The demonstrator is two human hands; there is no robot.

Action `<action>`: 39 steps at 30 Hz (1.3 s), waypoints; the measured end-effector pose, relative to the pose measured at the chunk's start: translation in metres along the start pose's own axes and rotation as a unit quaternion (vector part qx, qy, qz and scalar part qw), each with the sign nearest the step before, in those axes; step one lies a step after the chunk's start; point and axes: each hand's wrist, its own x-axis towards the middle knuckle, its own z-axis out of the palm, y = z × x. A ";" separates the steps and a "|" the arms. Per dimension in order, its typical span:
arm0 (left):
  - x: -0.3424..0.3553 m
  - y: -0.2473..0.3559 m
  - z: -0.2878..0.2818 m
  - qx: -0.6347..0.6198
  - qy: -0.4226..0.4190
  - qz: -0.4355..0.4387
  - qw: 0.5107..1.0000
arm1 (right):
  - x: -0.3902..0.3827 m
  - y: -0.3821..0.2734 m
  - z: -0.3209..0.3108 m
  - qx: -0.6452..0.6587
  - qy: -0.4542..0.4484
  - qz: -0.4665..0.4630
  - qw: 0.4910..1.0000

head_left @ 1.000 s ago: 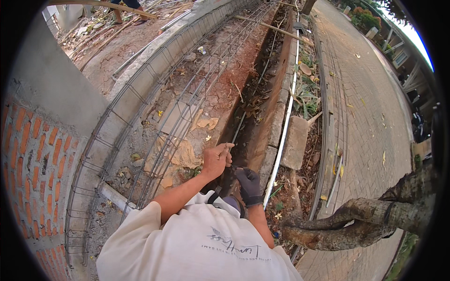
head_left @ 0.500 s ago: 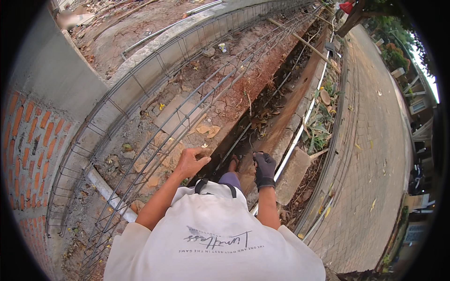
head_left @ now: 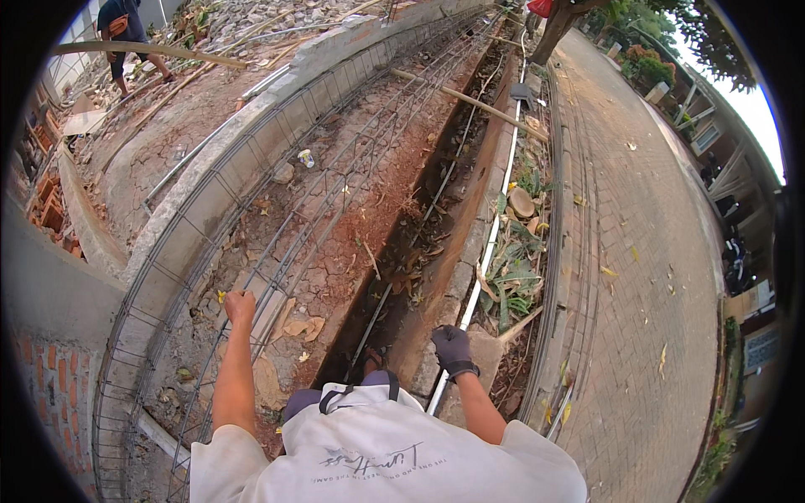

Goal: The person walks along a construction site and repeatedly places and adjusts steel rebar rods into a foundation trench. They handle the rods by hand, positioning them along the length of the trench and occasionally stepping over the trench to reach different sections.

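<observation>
My bare left hand (head_left: 240, 304) is out to the left with its fingers curled, over the inner bars of a long steel rebar cage (head_left: 210, 260); whether it grips a bar or anything else I cannot make out. My right hand (head_left: 451, 345), in a dark glove, is closed just left of a white pipe (head_left: 493, 243); what it holds, if anything, is hidden. Below me runs a narrow concrete drain (head_left: 428, 235) with dark water, leaves and a thin pipe. My legs and a foot show partly inside it, beyond my white shirt.
Bamboo poles (head_left: 470, 105) cross the drain. To the left are a low concrete wall (head_left: 205, 159), brickwork (head_left: 54, 377), rubble and a person (head_left: 130, 38) in dark clothes. To the right run loose rods, a tree (head_left: 553, 38) and a paved road (head_left: 637, 318).
My hands, earlier together over the drain, have parted: the left moved left to the cage, the right is lower by the white pipe. The view has swung, bringing the other person back into sight.
</observation>
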 end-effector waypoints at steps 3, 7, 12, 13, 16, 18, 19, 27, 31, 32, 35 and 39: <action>0.033 -0.009 0.005 0.034 -0.053 0.018 0.998 | 0.013 0.002 -0.007 -0.053 0.055 0.015 0.997; 0.049 -0.021 0.026 -0.006 -0.078 0.119 0.990 | 0.002 -0.002 0.002 0.012 0.084 0.069 0.994; 0.020 -0.022 0.041 -0.071 -0.173 0.093 0.978 | -0.022 -0.010 0.023 0.041 0.089 0.082 0.992; 0.011 -0.023 0.040 -0.062 -0.155 0.105 0.980 | -0.022 -0.010 0.026 0.031 0.090 0.080 0.992; -0.006 -0.017 0.027 -0.064 -0.101 0.130 0.984 | -0.003 -0.012 0.029 0.007 0.071 0.040 0.997; -0.014 -0.010 0.015 -0.085 -0.089 0.121 0.985 | 0.021 -0.015 0.033 0.023 0.020 0.090 0.996; -0.018 -0.004 0.010 -0.104 -0.096 0.090 0.986 | 0.034 -0.017 0.030 0.016 -0.017 0.088 0.996; -0.112 0.065 0.066 -0.030 0.096 0.219 0.971 | 0.153 -0.034 0.047 0.065 -0.147 0.099 0.982; -0.090 0.102 0.163 -0.112 -0.033 0.021 0.993 | 0.202 -0.036 0.039 0.019 -0.169 0.020 0.985; -0.071 0.108 0.183 -0.047 0.002 0.028 0.998 | 0.214 -0.036 0.029 0.025 -0.188 0.012 0.982; -0.013 0.103 0.219 0.117 0.065 0.054 0.990 | 0.247 -0.030 0.007 -0.012 -0.194 -0.026 0.981; 0.047 0.086 0.238 0.202 -0.076 0.012 0.976 | 0.267 -0.015 -0.020 -0.081 -0.133 -0.021 0.988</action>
